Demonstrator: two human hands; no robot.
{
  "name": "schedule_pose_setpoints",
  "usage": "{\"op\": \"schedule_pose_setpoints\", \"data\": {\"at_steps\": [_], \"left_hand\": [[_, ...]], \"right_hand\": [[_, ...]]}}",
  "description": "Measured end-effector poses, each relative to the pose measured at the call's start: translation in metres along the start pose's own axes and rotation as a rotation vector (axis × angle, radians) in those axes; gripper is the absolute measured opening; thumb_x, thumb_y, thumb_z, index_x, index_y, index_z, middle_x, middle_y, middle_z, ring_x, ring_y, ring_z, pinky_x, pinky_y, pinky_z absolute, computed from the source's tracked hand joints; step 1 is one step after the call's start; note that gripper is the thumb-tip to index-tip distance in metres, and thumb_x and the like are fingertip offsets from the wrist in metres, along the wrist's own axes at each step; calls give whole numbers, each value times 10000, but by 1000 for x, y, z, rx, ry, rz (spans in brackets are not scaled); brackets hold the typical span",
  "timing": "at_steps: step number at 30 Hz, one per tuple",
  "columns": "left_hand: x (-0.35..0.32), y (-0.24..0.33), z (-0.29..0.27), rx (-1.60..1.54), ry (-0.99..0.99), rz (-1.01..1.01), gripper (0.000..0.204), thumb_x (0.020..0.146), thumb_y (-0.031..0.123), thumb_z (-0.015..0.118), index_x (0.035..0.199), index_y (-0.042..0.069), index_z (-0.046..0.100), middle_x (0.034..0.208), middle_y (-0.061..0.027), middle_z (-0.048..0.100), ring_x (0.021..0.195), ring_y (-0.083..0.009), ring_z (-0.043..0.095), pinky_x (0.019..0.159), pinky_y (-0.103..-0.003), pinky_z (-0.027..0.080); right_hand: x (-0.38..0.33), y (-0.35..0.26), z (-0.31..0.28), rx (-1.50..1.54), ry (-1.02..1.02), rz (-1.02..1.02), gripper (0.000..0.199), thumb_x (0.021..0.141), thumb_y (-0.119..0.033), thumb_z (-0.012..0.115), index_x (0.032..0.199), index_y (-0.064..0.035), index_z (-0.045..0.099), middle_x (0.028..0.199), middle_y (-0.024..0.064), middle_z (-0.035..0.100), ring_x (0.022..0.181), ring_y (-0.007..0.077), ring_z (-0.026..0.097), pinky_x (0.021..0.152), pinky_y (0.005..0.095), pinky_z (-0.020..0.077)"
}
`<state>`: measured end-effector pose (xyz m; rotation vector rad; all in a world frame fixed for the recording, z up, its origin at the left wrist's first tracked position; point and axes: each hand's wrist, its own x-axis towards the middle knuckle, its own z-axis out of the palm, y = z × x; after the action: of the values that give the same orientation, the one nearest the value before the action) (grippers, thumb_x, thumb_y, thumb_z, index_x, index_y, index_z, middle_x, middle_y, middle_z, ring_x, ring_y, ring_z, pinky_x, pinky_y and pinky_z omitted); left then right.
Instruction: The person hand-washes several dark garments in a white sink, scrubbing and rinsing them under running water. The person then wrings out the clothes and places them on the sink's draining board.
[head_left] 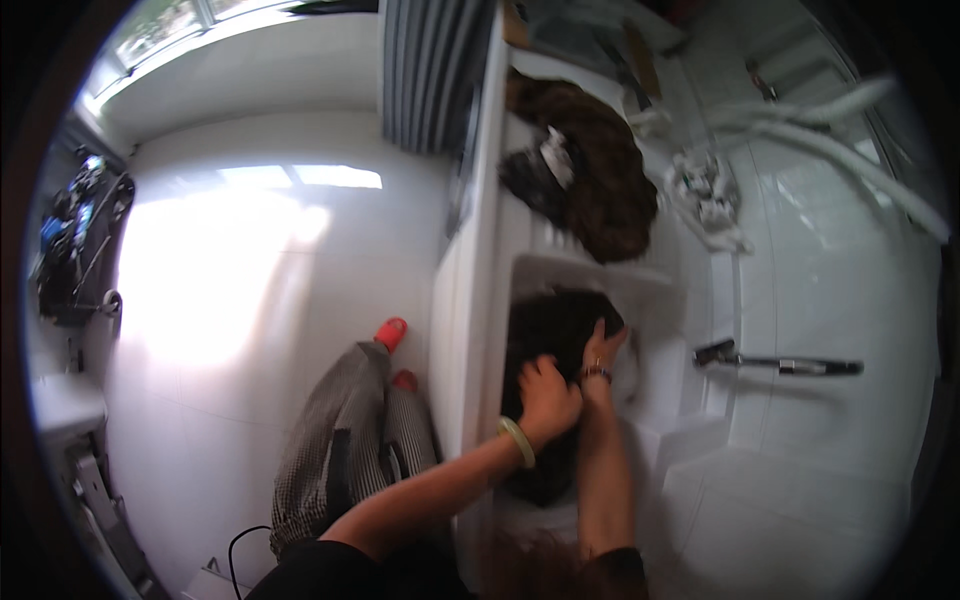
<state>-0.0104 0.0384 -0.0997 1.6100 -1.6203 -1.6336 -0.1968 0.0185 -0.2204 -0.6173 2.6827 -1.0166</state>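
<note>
A dark, nearly black cloth lies bunched in a white sink basin. My left hand, with a pale bangle on its wrist, presses into the cloth with curled fingers closed on it. Farther out and to the right, my right hand grips the cloth's right edge, thumb raised and fingers partly hidden. A band circles that wrist. Both arms reach over the basin, and folds of the cloth show below and between them.
Brown fabric is heaped on the washboard side beyond the basin, with a black-and-white bundle on it. A crumpled white cloth sits on the ledge. A black-handled brush-like tool lies at right, below white hoses.
</note>
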Motion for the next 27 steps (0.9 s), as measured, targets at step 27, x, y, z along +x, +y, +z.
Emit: {"op": "schedule_pose_setpoints", "data": {"at_steps": [27], "left_hand": [[-35, -76, -67, 612, -518, 679, 332, 999, 269, 508, 1001, 39, 748, 952, -200, 738, 903, -358, 732, 770, -470, 587]], "right_hand": [[-125, 20, -14, -480, -420, -113, 676, 913, -271, 682, 1522, -104, 440, 1502, 199, 483, 1387, 295, 464, 1158, 388, 372]]}}
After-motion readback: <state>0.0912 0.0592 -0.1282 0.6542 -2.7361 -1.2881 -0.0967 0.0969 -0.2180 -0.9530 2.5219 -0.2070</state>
